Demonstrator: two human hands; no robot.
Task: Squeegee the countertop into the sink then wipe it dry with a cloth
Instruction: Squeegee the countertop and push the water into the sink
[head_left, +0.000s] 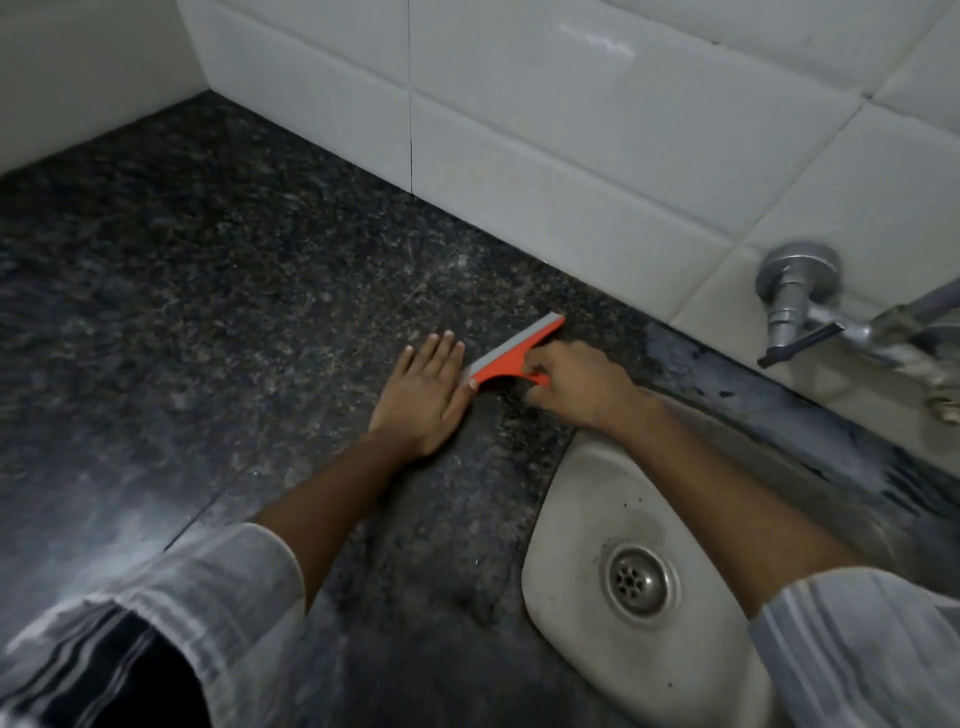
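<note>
A small orange squeegee (511, 352) with a grey blade lies blade-down on the dark speckled granite countertop (208, 312), near the back wall. My right hand (576, 387) grips its orange handle, fingers curled round it. My left hand (423, 395) rests flat on the countertop just left of the blade, fingers straight, the thumb tip touching the blade's near end. The steel sink (649, 545) with its round drain sits at the lower right, and my right forearm crosses over its rim. No cloth is in view.
White tiled walls (571, 130) close off the back and left of the countertop. A metal tap (800, 306) sticks out of the wall at the right, above the sink. A dark wet strip of counter runs behind the sink.
</note>
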